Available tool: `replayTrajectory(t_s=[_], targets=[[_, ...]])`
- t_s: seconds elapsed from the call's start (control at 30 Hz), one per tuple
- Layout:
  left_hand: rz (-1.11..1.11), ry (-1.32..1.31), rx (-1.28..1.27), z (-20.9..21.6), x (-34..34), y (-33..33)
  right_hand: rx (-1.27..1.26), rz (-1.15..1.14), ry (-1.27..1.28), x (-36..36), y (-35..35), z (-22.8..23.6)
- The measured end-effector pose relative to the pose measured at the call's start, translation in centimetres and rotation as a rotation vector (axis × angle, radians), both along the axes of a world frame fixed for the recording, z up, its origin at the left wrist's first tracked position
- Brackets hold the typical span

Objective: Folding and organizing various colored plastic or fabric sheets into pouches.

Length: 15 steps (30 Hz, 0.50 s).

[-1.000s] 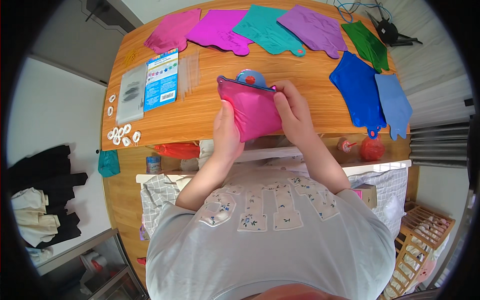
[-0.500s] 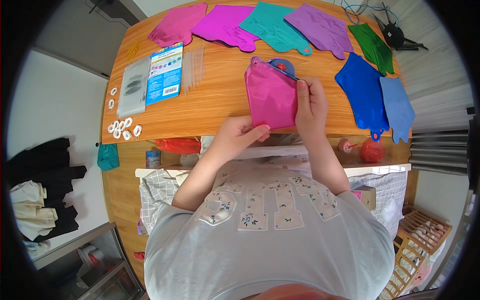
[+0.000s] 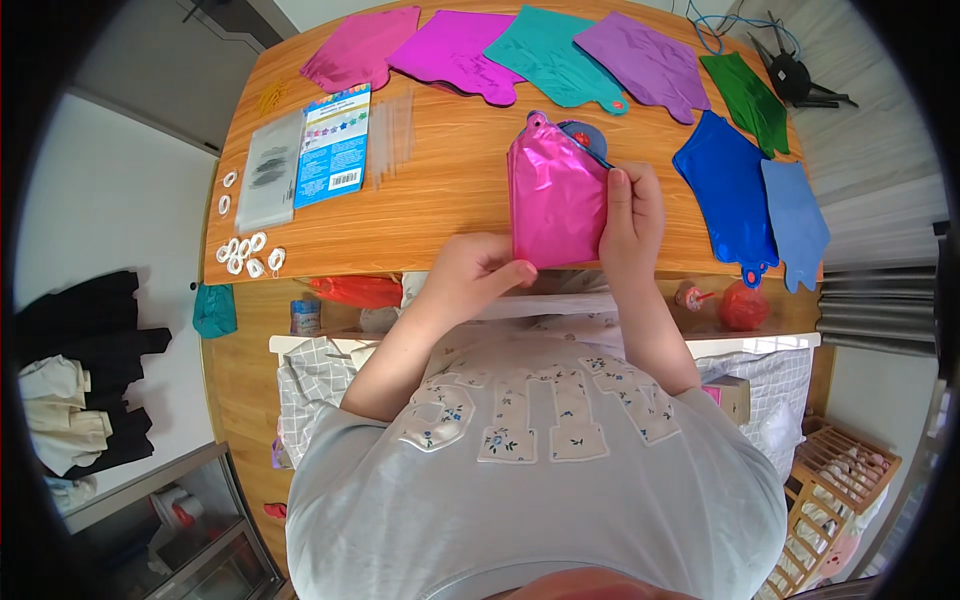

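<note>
Over the near edge of the table I hold a flat, pink foil balloon [image 3: 556,205], uninflated, its small tab pointing up and away from me. My right hand [image 3: 634,215] pinches its right edge, thumb on top, where a dark blue strip shows along the slanted upper rim. At the lower left corner, my left hand [image 3: 477,278] has its thumb against the foil, its other fingers partly hidden underneath. Just behind the balloon lies a round dark blue piece [image 3: 590,136] with a red spot, mostly covered.
Flat foil balloons fan round the far side and right: pink [image 3: 360,45], magenta [image 3: 450,50], teal [image 3: 545,55], purple [image 3: 645,60], green [image 3: 745,95], blue [image 3: 725,180], pale blue [image 3: 795,215]. At left are a blue package card [image 3: 335,150], clear straws [image 3: 390,140], and white ribbon coils [image 3: 240,248].
The pink balloon has shifted slightly right and tilted, so its foil now catches more light. Both hands keep hold of it, the right hand moving a little right with it.
</note>
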<state>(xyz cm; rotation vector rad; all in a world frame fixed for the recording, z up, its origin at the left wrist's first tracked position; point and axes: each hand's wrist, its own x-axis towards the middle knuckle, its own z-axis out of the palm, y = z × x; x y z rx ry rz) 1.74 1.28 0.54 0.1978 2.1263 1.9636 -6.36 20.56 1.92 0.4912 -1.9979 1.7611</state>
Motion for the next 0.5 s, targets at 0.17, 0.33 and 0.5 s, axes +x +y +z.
replayTrajectory(t_s=[0.17,0.33,0.5], targets=[[0.257,0.14,0.491,0.4,-1.3,1.7,0.08,-0.011,0.031,1.3,0.0,0.1],[0.31,0.017,0.724,0.4,-2.0,1.3,0.046,0.138,-0.091,1.6,0.2,-0.2],[0.368,0.001,0.676,0.4,-1.8,1.1,0.058,0.487,-0.343,0.7,3.2,0.4]])
